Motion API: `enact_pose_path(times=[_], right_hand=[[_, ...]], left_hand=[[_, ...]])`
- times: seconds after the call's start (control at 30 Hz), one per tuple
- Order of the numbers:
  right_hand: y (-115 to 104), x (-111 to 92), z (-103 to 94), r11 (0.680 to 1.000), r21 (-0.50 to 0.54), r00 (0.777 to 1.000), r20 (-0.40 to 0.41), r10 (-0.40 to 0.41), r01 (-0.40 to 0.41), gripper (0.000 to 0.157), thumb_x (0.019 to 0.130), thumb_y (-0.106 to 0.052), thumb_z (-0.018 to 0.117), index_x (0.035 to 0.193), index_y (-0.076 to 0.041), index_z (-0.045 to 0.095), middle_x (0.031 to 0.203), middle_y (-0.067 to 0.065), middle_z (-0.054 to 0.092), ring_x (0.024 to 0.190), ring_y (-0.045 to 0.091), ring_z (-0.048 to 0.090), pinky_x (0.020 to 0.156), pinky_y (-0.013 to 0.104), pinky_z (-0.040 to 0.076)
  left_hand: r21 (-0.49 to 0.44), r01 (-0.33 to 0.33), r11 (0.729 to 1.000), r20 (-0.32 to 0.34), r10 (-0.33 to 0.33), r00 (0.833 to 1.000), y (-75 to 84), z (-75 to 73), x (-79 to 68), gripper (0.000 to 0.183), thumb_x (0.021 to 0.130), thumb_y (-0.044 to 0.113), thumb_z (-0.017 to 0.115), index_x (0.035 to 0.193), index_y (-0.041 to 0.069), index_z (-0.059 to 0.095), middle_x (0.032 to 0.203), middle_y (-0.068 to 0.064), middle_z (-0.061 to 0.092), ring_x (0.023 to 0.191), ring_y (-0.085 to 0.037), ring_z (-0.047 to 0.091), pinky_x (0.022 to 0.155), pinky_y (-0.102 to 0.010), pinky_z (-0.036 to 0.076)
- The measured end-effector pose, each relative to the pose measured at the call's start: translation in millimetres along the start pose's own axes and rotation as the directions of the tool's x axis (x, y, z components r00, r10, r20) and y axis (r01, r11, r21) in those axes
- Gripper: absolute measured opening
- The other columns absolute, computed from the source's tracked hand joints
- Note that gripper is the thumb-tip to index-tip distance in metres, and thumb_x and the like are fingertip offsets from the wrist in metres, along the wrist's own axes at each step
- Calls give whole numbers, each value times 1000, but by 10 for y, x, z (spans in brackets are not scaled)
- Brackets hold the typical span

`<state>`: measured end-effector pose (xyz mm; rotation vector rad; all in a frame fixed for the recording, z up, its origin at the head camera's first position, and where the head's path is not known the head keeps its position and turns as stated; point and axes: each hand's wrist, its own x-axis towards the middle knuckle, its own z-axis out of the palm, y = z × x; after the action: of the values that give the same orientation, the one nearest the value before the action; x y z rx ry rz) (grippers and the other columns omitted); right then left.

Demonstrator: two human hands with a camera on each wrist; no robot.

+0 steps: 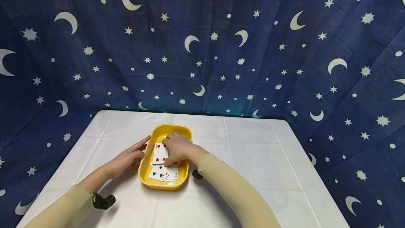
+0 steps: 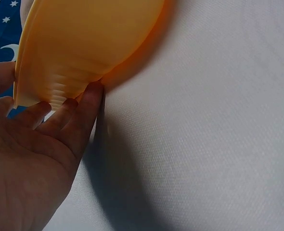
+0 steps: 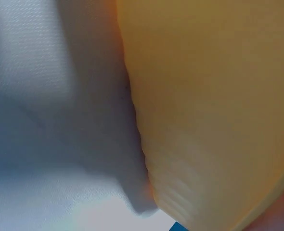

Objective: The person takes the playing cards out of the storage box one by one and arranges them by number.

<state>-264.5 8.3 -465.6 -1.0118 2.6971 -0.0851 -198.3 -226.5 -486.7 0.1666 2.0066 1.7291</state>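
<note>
A yellow tray (image 1: pixel 159 186) holds several face-up playing cards. My left hand (image 1: pixel 126 160) is at the tray's left side, its fingers extended against the outer wall; the left wrist view shows the fingertips (image 2: pixel 91 94) low on the ridged corner. Inside the tray, my right hand (image 1: pixel 179 147) grips a hearts card (image 1: pixel 157 154), fingers at its far end and thumb at its near end, partly covering it. Below that card lie a spades card (image 1: pixel 154 173) and an ace (image 1: pixel 175 176), overlapping others. The right wrist view shows only the tray's outer wall (image 3: pixel 204 106).
The tray stands on a table with a white cloth (image 1: pixel 246 171). Behind it hangs a dark blue curtain (image 1: pixel 215 90) with moons and stars. A dark wrist strap piece (image 1: pixel 103 202) sticks out below the left forearm, and another (image 1: pixel 197 175) by the right.
</note>
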Motion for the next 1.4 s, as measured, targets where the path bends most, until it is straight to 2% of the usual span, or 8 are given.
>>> enact_pose_path(times=[0.43, 0.7, 0.93, 1.23, 1.4], right_hand=[[93, -150, -183, 999, 13, 997, -56, -50, 51, 86, 73, -59, 84, 147, -24, 55, 141, -4, 51, 122, 15, 41, 107, 33, 39], [171, -331, -309, 996, 42, 992, -105, -69, 74, 84, 76, -56, 83, 148, -24, 54, 143, -2, 50, 128, 17, 41, 111, 36, 36], [317, -502, -409, 994, 89, 987, -153, -44, 58, 82, 77, -51, 83, 148, -25, 53, 145, -2, 49, 132, 18, 39, 114, 40, 34], [644, -714, -554, 988, 155, 977, -215, 16, 18, 86, 76, -51, 81, 152, -23, 50, 144, -1, 48, 133, 18, 37, 114, 40, 33], [838, -847, -611, 980, 200, 970, -235, 59, -12, 87, 75, -51, 82, 152, -24, 50, 145, -1, 47, 132, 19, 37, 112, 42, 36]], left_hand=[[17, 24, 1000, -29, -23, 999, 24, -2, -2, 74, 103, 16, 50, 166, 28, 14, 168, -22, 13, 143, -45, 38, 110, -54, 41], [14, 27, 1000, -33, -27, 999, 24, 6, -2, 75, 102, 14, 49, 166, 27, 13, 168, -23, 12, 143, -45, 37, 109, -52, 43], [13, 29, 1000, -36, -28, 999, 20, 10, 4, 75, 102, 14, 50, 166, 28, 14, 168, -22, 14, 140, -42, 42, 106, -48, 47], [15, 11, 1000, -27, -11, 1000, 21, 10, 2, 75, 103, 14, 50, 166, 26, 13, 167, -23, 16, 141, -41, 42, 107, -49, 46], [22, 16, 1000, -37, -15, 999, -3, 10, 4, 75, 103, 16, 51, 166, 26, 13, 168, -22, 16, 140, -41, 43, 107, -49, 45]])
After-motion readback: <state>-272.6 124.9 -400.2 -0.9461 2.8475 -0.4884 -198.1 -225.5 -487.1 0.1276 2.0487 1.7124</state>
